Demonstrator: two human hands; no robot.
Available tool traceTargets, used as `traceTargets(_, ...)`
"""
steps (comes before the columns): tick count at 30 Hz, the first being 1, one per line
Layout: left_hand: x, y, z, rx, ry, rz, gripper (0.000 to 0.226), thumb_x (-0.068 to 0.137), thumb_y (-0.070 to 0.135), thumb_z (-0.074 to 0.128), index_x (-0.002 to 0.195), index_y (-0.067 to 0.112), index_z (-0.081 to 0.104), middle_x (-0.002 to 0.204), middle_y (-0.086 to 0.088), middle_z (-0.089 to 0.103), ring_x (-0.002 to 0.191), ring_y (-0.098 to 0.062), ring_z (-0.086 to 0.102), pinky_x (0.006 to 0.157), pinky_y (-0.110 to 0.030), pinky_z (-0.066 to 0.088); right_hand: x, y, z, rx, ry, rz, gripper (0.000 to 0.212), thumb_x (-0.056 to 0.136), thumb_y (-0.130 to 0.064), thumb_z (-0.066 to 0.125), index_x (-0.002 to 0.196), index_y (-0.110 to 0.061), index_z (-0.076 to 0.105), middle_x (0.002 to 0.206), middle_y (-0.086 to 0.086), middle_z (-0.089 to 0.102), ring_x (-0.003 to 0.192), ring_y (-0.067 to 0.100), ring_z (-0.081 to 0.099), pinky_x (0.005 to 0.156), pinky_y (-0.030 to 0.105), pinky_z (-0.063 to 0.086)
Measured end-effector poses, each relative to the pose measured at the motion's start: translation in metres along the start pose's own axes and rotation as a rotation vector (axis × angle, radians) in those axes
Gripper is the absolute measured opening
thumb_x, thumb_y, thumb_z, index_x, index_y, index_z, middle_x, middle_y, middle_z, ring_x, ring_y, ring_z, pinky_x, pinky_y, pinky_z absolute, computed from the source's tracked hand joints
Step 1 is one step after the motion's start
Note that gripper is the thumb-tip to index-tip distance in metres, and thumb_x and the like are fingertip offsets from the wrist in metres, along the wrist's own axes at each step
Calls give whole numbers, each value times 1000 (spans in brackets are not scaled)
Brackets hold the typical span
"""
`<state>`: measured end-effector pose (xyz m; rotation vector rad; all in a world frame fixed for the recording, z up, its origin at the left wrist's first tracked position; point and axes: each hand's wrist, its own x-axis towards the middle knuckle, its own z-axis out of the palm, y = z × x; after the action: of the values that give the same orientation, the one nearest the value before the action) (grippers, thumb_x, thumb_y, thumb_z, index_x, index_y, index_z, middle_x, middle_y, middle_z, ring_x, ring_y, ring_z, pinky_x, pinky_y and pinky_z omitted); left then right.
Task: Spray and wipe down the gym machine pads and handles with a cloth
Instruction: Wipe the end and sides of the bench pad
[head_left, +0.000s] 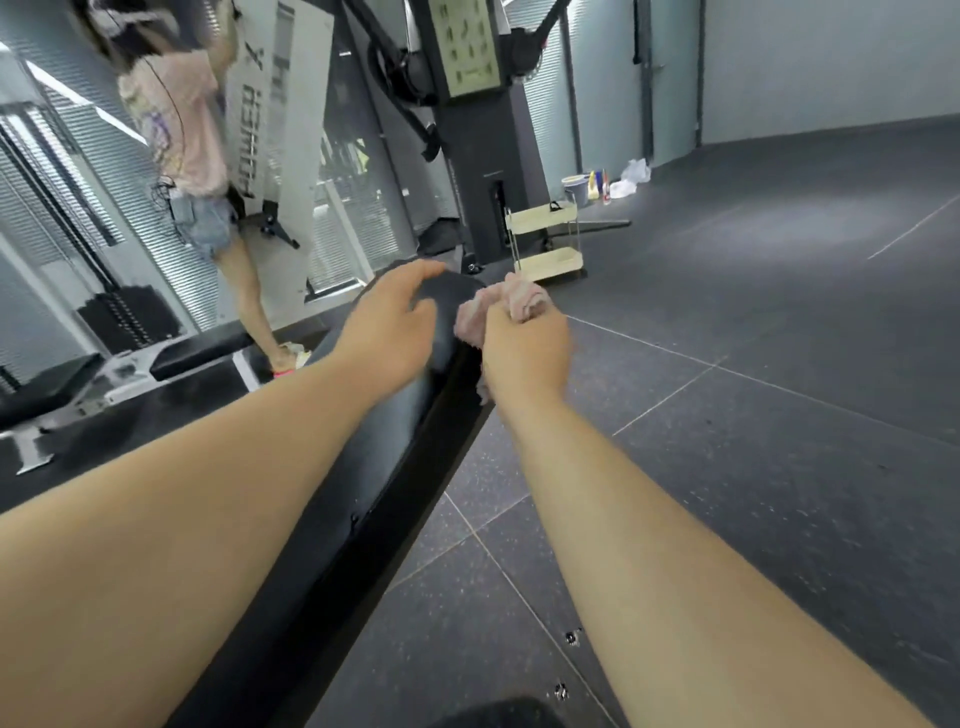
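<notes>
Speckled floor (727, 467) — black bench (415, 457), cream cart (550, 260) (bucket (575, 188) behind).

A long black pad (410, 431) is seen running from the lower left up to the middle, its glossy top ending in a rounded far end. A pink cloth (522, 299) is bunched and gripped in the right hand (524, 348). It is held against the pad's right edge near that end, with a small tail left hanging below the wrist.
</notes>
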<state>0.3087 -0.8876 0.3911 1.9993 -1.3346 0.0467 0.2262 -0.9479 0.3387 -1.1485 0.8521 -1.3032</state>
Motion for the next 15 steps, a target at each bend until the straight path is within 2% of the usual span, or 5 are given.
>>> traceTargets(5,16,-11,31,-124,-110,-33,44,108,24,30,150,32,36,162,10,21,150,-8,10,121,-28,4,-56,66,-20,-74,-101,-189,47,96,-8,54,125,-45,61,141,-17,53,123,-5,52,106,23,43)
traceTargets(7,17,-19,37,-190,-78,-41,43,107,25,30,148,36,38,160,17,22,149,-1,8,123,-31,2,-47,70,-20,19,-18,-216,41,96,-8,54,116,-43,63,131,-21,57,117,-10,54,103,20,44)
traceTargets(9,20,-24,37,-211,-76,-38,43,107,26,31,148,37,38,160,18,22,148,1,7,124,-33,2,-7,51,-12,133,70,-191,24,95,-17,51,100,-35,67,104,-8,71,94,14,68,88,37,56)
traceTargets(12,23,-28,38,-210,-78,-16,43,107,27,31,148,37,37,160,18,22,148,1,7,123,-30,3,56,3,-2,201,-68,-45,24,90,-10,55,71,-23,58,60,-6,61,56,13,57,55,25,50)
traceTargets(15,24,-31,40,-200,-68,2,43,107,27,32,148,38,38,160,18,23,148,1,8,116,-20,5,61,-4,4,8,-214,55,29,81,-23,69,56,-22,56,55,-12,54,58,9,50,65,29,43)
